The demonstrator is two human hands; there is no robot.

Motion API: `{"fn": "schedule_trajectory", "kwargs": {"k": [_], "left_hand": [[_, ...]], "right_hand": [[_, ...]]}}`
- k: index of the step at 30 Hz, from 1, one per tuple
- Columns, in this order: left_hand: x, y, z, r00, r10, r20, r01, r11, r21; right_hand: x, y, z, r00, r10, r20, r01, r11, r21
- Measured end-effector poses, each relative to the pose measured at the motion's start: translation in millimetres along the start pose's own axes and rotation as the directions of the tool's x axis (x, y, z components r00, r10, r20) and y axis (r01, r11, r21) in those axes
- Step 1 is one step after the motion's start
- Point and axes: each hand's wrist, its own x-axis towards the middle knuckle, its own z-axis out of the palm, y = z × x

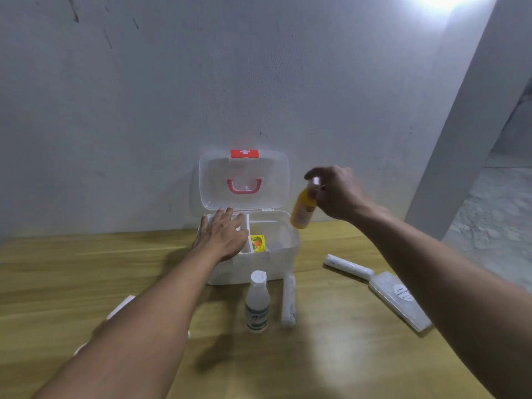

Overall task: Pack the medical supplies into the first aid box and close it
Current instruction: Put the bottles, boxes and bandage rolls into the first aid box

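White plastic first aid box [259,266] sits open on the wooden table [86,269] near the wall, its clear lid [216,180] standing upright. A small yellow packet [257,243] lies inside. Left hand [223,237] rests flat on the box's left rim, fingers spread. Right hand [336,192] pinches a yellow bottle [303,208] by its top — hanging just right of the box. In front: a white bottle [257,303], upright, and a gauze roll [288,300] beside it. Farther right — another roll [348,266], a clear flat case [400,300].
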Motion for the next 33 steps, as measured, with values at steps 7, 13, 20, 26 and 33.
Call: {"fn": "schedule_trajectory", "kwargs": {"k": [7, 13, 20, 26, 33], "left_hand": [[-3.8, 1.0, -2.1, 1.0, -0.001, -0.009, 0.001, 1.0, -0.016], [-3.4, 2.0, -1.9, 1.0, -0.003, -0.021, 0.003, 1.0, -0.002], [-1.8, 1.8, -0.1, 1.0, -0.007, -0.022, 0.007, 1.0, 0.015], [1.1, -1.3, 1.5, 1.0, 0.011, -0.019, -0.011, 1.0, 0.02], [8.0, -2.2, 5.6, 1.0, 0.005, -0.005, -0.005, 0.998, 0.069]], "right_hand": [[-13.0, -44.3, 34.9, 0.976, -0.071, 0.205, 0.056, 0.995, 0.08], [-23.4, -50.6, 64.3, 0.925, -0.116, 0.361, 0.089, 0.992, 0.09], [-21.2, -40.8, 67.1, 0.89, -0.088, 0.448, 0.02, 0.988, 0.155], [-14.3, 5.3, 27.7, 0.928, 0.069, 0.366, -0.168, 0.954, 0.247], [-53.8, 84.6, -11.9, 0.651, 0.535, 0.538, -0.311, 0.835, -0.454]]}}
